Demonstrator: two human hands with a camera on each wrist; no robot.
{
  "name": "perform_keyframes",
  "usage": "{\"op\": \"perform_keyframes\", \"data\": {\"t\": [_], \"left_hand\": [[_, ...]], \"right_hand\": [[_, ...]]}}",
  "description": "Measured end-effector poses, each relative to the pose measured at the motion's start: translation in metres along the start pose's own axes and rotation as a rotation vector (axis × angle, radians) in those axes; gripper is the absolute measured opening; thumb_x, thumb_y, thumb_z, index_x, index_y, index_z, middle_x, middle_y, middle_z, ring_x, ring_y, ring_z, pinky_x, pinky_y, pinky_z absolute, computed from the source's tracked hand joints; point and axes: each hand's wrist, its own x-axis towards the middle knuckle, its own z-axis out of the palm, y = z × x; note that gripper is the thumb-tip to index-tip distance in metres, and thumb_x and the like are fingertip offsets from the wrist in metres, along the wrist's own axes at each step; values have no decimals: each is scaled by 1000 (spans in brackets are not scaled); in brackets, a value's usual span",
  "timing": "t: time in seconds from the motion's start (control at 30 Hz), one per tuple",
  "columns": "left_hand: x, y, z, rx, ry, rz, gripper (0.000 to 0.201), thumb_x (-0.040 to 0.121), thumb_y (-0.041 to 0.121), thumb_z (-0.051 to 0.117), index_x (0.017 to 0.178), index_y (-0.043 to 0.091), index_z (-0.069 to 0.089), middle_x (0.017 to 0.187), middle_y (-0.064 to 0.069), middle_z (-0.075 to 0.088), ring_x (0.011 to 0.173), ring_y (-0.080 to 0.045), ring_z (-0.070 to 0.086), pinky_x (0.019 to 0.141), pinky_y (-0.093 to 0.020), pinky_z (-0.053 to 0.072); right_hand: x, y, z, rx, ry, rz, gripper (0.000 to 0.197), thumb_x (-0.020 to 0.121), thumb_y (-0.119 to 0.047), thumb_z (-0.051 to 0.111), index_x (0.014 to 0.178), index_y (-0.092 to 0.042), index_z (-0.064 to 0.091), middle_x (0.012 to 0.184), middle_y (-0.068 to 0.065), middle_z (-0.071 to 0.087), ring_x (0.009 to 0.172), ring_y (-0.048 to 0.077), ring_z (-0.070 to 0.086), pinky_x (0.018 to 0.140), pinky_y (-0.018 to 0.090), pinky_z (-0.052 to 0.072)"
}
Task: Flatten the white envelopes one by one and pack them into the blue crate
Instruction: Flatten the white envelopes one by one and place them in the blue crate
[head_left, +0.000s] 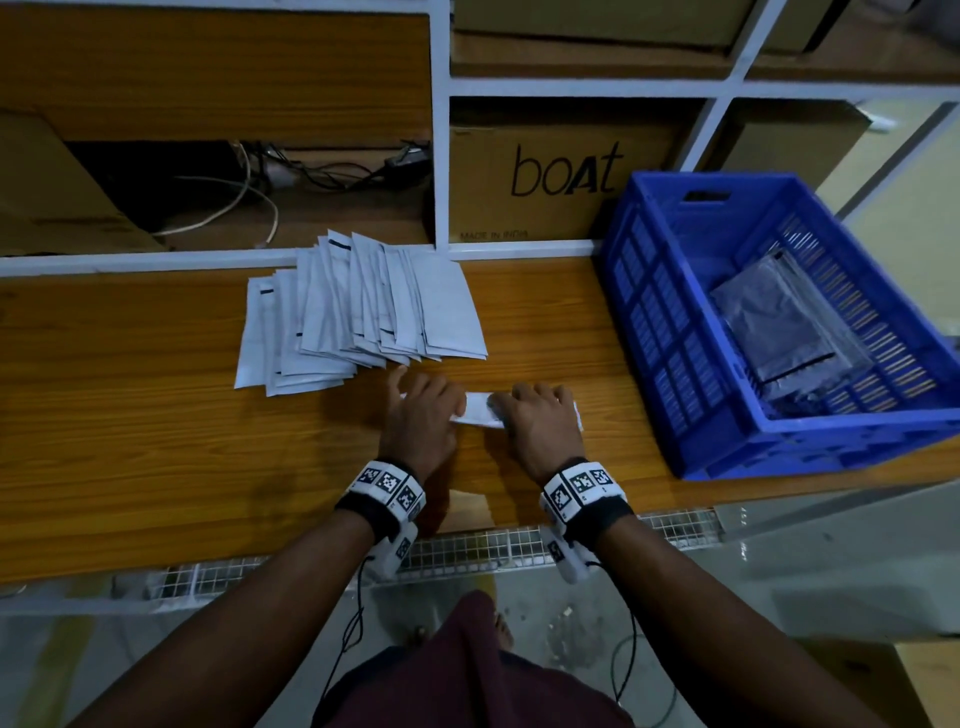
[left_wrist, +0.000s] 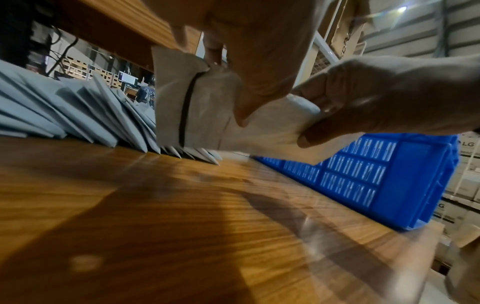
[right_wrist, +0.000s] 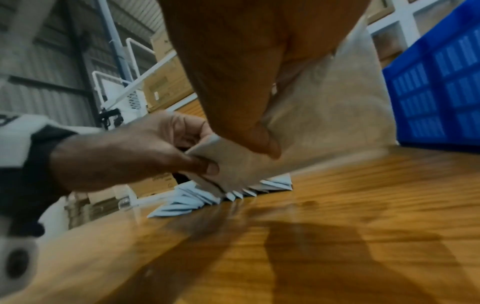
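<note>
- From the head view I see my left hand (head_left: 423, 410) and right hand (head_left: 540, 421) side by side at centre frame, backs up, covering most of one white envelope (head_left: 480, 408); only a strip shows between them.
- The left wrist view shows what the head view hides: the envelope (left_wrist: 207, 115) is lifted off the wooden table (left_wrist: 182, 226), a dark line across it, my left thumb and fingers pinching one end, the right hand (left_wrist: 389, 98) gripping the other.
- The right wrist view gives the same from the opposite side: the left hand (right_wrist: 124, 152) at centre left, thumb and fingers closed on the envelope's (right_wrist: 324, 115) corner, and my right thumb pressed onto the sheet.
- The fanned pile of envelopes (head_left: 358, 312) lies just above my hands.
- The blue crate (head_left: 644, 312) sits at right of the frame, a dark flat bag (head_left: 769, 322) inside; only the head view looks into it.
</note>
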Motion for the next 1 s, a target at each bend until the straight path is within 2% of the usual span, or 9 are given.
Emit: {"op": "perform_keyframes", "data": {"t": [0.07,0.13,0.23,0.3,0.4,0.5,0.6,0.77,1.0], "left_hand": [[-6,3,4,13,5,11,31,71,9,75,86,29,57,104,5,63,109,-23,55,112,-53,27],[-16,7,12,28,-75,21,25,74,11,76,86,27,59,111,1,64,114,-26,54,110,-53,32],[-36,7,30,34,-238,35,21,74,20,70,90,27,59,113,4,60,115,-24,52,109,-49,34],[-49,3,39,-72,-265,31,29,67,32,64,94,27,56,115,5,57,115,-23,51,108,-47,34],[-57,-2,57,-143,-267,51,52,76,43,54,125,25,60,142,0,54,135,-26,47,116,-51,30],[-52,0,69,-74,-351,-31,68,98,54,19,160,28,30,169,4,18,156,-24,15,125,-51,9],[-51,3,83,-38,-434,-96,77,92,62,-10,163,34,-1,169,9,-13,158,-21,-11,125,-50,-8],[-52,1,91,-71,-427,-124,72,97,63,1,163,35,2,170,11,-11,156,-17,-17,126,-51,-7],[-47,-3,90,-86,-432,-117,73,95,60,11,163,33,12,171,8,2,158,-19,-4,125,-55,4]], "right_hand": [[-9,-3,8,-13,41,-19,36,82,-14,68,117,-26,66,94,7,62,86,32,56,75,41,38],[-21,-6,21,-19,-42,-19,50,78,-15,70,126,-28,61,104,9,58,90,32,53,75,42,40],[-43,-6,46,9,-268,23,64,78,-21,72,139,-30,52,137,12,53,121,37,51,93,50,43],[-57,-7,56,81,-371,52,71,84,-27,62,150,-29,39,156,12,37,141,38,35,107,54,34],[-67,-7,58,156,-427,72,75,87,-45,41,158,-32,20,165,5,17,151,31,14,118,53,18],[-64,-7,56,213,-356,115,65,98,-52,29,159,-32,18,167,2,12,153,26,8,121,49,11],[-53,-7,60,245,-322,134,59,104,-54,20,159,-35,14,168,-2,-1,154,23,-7,124,49,1],[-44,-6,80,230,-413,123,57,104,-55,11,157,-44,-6,166,-9,-15,152,24,-21,121,56,-7],[-47,-9,94,226,-366,165,55,105,-48,10,158,-41,-4,167,-9,-14,152,20,-20,121,51,-12]]}}
